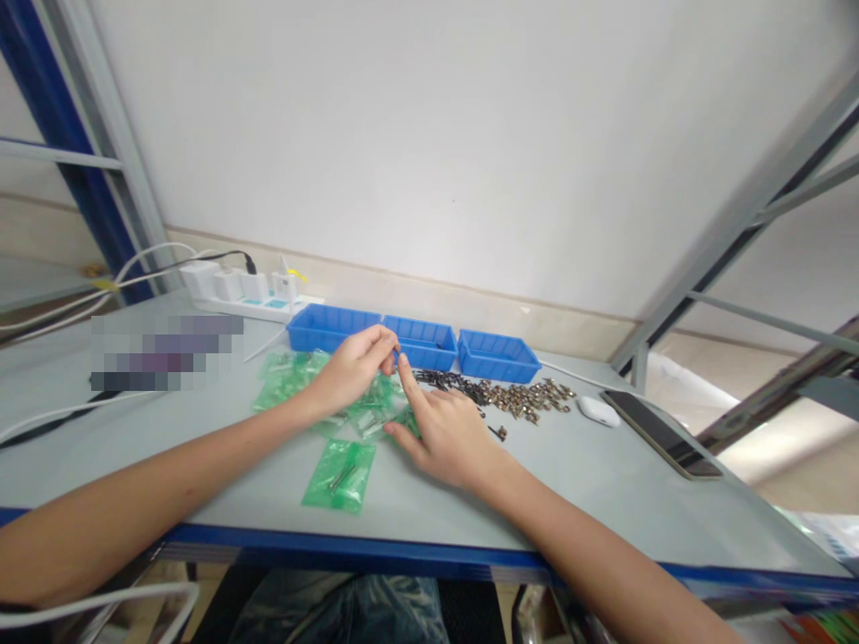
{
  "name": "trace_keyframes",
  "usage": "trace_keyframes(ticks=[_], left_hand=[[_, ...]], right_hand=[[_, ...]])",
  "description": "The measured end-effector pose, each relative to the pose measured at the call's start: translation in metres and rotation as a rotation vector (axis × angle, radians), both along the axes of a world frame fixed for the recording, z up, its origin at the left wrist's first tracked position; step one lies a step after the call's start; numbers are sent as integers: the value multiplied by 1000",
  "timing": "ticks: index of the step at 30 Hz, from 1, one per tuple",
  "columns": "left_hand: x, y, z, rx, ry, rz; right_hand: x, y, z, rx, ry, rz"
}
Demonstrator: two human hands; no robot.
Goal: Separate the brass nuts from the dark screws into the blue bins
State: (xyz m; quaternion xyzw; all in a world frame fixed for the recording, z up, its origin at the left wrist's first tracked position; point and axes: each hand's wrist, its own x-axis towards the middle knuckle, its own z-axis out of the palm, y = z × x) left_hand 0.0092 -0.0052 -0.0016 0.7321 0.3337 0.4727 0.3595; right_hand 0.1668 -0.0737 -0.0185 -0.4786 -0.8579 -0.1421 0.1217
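Note:
My left hand (359, 362) is raised in front of the middle blue bin (436, 358), its thumb and fingers pinched together on something small and dark that I cannot make out. My right hand (453, 434) reaches in beside it with the index finger stretched out, its tip close to the left fingertips, and the thumb apart. Beneath both hands lies a heap of green plastic bags (288, 380). One separate green bag (341, 476) with slim metal pieces inside lies nearer the front edge. Black screws (470, 386) spread behind my right hand, beside brassy metal pieces (527, 398).
Two more blue bins, a left one (328, 329) and a right one (500, 356), line the wall. A white power strip (261, 307) with cables stands back left. At the right are a white earbud case (599, 411) and a phone (661, 434).

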Motion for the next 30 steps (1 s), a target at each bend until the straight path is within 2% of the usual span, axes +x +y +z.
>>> trace_keyframes(ticks=[8,16,24,30], left_hand=[[5,-5,0,-27,5,-46],[8,-7,-2,-54,-120,16],[10,-4,-5,-105,-177,-7],[11,-7,-4,-101,-156,23]], right_hand=[[0,1,-3,-1,13,-4],[2,2,-5,35,30,12],[0,1,-3,17,16,4],[0,0,-2,6,7,-2]])
